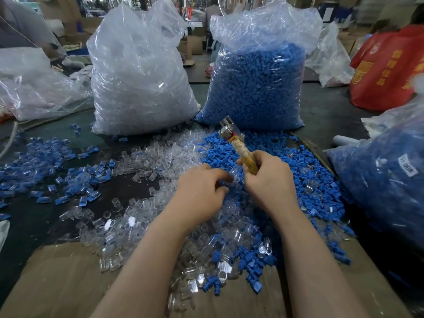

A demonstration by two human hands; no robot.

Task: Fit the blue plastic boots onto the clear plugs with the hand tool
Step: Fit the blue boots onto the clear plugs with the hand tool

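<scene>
My right hand (pixel 266 180) grips the taped yellow handle of the hand tool (pixel 238 143), whose metal head points up and away. My left hand (pixel 202 187) has its fingers curled down among loose pieces right beside the right hand; a clear plug (pixel 235 176) sits between the two hands at its fingertips, and I cannot tell whether it is pinched. Loose blue boots (pixel 286 161) lie heaped to the right. Loose clear plugs (pixel 160 152) spread across the middle. Finished blue-and-clear pieces (pixel 46 166) are scattered at the left.
A tall bag of clear plugs (pixel 137 76) and a tall bag of blue boots (pixel 257 83) stand at the back. Another filled blue bag (pixel 385 180) lies at the right, a red bag (pixel 387 65) beyond it. Brown cardboard (pixel 68 283) covers the table's near edge.
</scene>
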